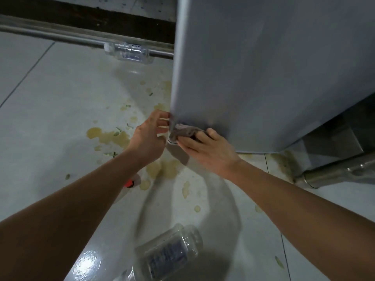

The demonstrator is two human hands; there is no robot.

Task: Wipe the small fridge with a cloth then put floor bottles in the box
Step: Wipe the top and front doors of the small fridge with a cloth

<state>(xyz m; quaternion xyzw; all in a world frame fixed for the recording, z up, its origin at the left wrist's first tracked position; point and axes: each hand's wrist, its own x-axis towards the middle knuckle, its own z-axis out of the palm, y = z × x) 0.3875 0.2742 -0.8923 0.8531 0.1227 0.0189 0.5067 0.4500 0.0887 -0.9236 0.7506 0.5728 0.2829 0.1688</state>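
The right hand (205,151) presses a bunched grey cloth (183,132) against the fridge (263,78) at its lower corner, centre frame. The left hand (150,136), holding nothing, fingers loosely curled, steadies the door edge. Risk: a clear bottle (170,250) lies on its side at lower centre, another (128,52) at upper centre. Stepping back onto either, or onto the yellow spills (109,136), could cause a slip.

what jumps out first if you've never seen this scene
The two hands meet at the bottom corner of the grey fridge: the right hand presses a cloth against it, and the left hand touches the edge. Yellowish spill stains spread over the white floor tiles, and a clear plastic bottle lies on its side nearest the camera.
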